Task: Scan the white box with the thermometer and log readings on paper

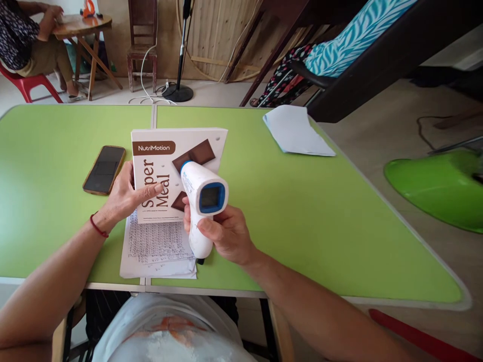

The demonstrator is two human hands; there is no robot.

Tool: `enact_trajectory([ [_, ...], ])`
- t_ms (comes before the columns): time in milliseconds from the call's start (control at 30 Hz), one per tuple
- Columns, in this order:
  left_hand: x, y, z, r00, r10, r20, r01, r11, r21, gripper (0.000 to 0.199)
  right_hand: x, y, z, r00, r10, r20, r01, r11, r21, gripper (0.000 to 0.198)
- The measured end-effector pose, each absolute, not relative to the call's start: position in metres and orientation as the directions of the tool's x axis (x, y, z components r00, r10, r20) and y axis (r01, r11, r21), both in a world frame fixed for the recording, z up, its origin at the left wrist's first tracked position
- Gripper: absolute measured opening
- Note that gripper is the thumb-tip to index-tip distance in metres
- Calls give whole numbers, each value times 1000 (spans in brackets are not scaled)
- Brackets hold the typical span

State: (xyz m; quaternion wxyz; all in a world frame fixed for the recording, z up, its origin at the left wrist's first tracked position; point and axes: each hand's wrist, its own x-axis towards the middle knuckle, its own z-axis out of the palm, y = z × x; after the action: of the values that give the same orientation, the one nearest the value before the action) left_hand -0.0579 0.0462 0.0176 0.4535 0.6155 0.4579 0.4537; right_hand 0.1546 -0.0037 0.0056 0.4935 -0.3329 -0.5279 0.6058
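Note:
My left hand [128, 193] grips the left edge of a white NutriMotion Super Meal box [192, 146], its thumb lying across the front. Brown chocolate pieces are printed on the box. In my right hand [226, 231] is a white infrared thermometer [202, 201] with blue trim, held by its handle. Its small dark screen faces me, and its nose points at the box front; whether the two touch I cannot tell. Below the box, sheets of handwritten paper [160, 246] lie on the green table [302, 226]. A smartphone [104, 170] rests left of the box.
White papers [294, 130] lie at the table's far right edge. Beyond stand a microphone stand [179, 90], a wooden chair [142, 55] and a round table [83, 25] with a seated person. A green chair [437, 188] is to the right. Another person's patterned clothing shows at the top.

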Motion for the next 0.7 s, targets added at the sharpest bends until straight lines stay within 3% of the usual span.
enact_trajectory([
  [533,-58,47,22,231,960,159,130,-192,973,57,152,-4,8,-270,953,137,-251,68,-966,34],
  [700,-68,53,30,329,938,112,178,-178,968,58,152,-3,5,-270,951,149,-262,76,-962,34],
])
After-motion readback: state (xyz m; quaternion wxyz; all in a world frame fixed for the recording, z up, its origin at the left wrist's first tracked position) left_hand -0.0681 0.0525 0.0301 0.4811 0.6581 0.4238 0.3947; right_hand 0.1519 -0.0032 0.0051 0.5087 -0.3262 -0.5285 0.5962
